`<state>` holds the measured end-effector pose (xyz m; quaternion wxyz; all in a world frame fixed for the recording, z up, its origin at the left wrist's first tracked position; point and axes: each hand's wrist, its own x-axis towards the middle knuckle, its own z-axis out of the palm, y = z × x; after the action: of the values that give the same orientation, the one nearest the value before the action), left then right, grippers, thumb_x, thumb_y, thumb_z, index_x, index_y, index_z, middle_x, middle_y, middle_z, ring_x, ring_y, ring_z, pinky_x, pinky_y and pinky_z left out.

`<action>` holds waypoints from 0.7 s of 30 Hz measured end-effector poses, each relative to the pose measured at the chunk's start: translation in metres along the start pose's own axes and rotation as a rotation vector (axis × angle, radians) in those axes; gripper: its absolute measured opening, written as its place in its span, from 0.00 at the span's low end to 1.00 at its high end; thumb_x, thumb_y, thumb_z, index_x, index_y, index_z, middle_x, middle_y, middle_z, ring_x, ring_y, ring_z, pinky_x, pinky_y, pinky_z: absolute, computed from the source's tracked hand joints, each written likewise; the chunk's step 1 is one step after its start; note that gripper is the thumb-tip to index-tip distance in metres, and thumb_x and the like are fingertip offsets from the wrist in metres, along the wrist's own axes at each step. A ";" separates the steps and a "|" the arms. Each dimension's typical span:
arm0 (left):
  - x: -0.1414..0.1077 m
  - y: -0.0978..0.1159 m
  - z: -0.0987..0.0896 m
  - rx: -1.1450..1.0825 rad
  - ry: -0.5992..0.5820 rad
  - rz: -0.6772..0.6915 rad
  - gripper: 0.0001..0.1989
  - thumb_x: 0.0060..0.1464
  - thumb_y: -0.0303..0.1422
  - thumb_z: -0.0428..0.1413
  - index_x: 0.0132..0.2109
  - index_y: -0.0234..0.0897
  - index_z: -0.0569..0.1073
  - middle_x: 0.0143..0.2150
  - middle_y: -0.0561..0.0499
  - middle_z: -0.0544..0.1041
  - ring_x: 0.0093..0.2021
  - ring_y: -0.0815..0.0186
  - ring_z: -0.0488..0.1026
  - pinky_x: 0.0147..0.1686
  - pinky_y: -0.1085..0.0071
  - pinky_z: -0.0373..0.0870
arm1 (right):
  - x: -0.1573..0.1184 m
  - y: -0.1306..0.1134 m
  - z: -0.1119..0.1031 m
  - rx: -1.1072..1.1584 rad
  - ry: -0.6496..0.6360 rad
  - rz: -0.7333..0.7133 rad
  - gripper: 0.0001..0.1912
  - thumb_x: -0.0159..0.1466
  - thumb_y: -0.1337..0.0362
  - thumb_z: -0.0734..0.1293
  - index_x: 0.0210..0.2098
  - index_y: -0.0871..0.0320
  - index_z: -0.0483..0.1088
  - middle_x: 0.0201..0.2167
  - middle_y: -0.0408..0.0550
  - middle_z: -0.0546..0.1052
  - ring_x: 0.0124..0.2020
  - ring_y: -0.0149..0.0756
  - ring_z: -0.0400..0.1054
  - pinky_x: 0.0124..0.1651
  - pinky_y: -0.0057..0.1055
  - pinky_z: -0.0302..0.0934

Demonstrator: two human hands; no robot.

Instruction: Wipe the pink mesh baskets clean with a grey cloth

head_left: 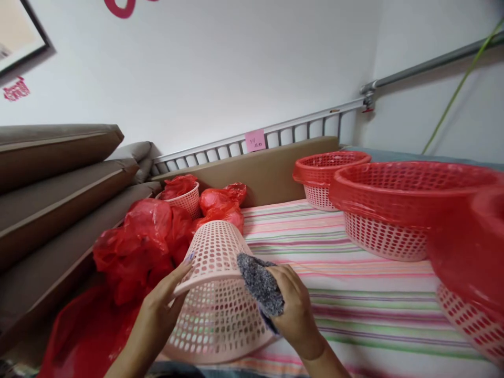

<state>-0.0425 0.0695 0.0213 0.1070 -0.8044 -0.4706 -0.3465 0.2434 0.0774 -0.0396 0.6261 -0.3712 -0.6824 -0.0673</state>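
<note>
A pale pink perforated plastic basket (pixel 218 247) lies tipped on its side on the striped cloth, its open mouth toward me. My left hand (pixel 161 302) grips the basket's rim at the left, thumb and fingers on either side of the edge. In my right hand (pixel 293 304) is a dark grey fluffy cloth (pixel 260 283), pressed against the right side of the rim. Part of the cloth hangs inside the rim below my fingers.
Pink baskets with red plastic bags over their rims (pixel 388 231) stand along the right. Crumpled red plastic bags (pixel 145 236) lie left, beside stacked brown cushions (pixel 59 194). Behind is a small bagged basket (pixel 185 199), a brown padded board (pixel 275 173) and a white radiator (pixel 220 152).
</note>
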 end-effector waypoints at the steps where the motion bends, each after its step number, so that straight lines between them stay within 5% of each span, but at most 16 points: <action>1: 0.009 0.009 0.003 0.049 -0.003 0.053 0.20 0.58 0.34 0.52 0.57 0.42 0.68 0.57 0.48 0.73 0.56 0.60 0.70 0.54 0.61 0.68 | 0.002 -0.001 -0.002 -0.025 -0.007 -0.017 0.22 0.54 0.70 0.66 0.49 0.58 0.63 0.39 0.52 0.71 0.41 0.43 0.65 0.45 0.42 0.63; 5: 0.033 0.035 0.009 0.184 -0.070 0.208 0.20 0.58 0.32 0.51 0.58 0.43 0.67 0.57 0.47 0.72 0.57 0.58 0.69 0.53 0.58 0.70 | -0.001 -0.011 0.001 -0.032 -0.083 -0.023 0.22 0.55 0.72 0.63 0.49 0.59 0.62 0.39 0.52 0.71 0.41 0.42 0.65 0.44 0.43 0.63; 8: 0.033 0.038 0.011 0.216 -0.153 0.197 0.20 0.58 0.28 0.48 0.56 0.43 0.69 0.54 0.48 0.75 0.50 0.61 0.75 0.48 0.62 0.74 | -0.005 -0.017 0.007 -0.031 -0.121 0.008 0.21 0.54 0.73 0.63 0.49 0.60 0.62 0.39 0.53 0.72 0.40 0.43 0.65 0.43 0.43 0.63; 12: 0.025 0.022 0.014 0.243 -0.127 0.121 0.21 0.55 0.27 0.47 0.54 0.41 0.71 0.53 0.46 0.75 0.47 0.59 0.77 0.43 0.61 0.77 | -0.016 -0.014 0.016 0.019 -0.074 0.153 0.18 0.55 0.73 0.62 0.46 0.58 0.64 0.37 0.51 0.72 0.39 0.42 0.66 0.42 0.41 0.64; 21: -0.015 -0.035 -0.005 0.083 -0.034 -0.072 0.19 0.54 0.34 0.51 0.53 0.42 0.72 0.54 0.49 0.75 0.51 0.61 0.74 0.51 0.64 0.70 | -0.074 -0.007 0.039 0.270 -0.121 0.498 0.16 0.52 0.76 0.61 0.39 0.56 0.64 0.34 0.46 0.72 0.36 0.36 0.68 0.37 0.32 0.63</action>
<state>-0.0786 0.0756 0.0099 0.1197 -0.7877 -0.5147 -0.3168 0.2031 0.0623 -0.1123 0.6251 -0.4441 -0.6092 0.2021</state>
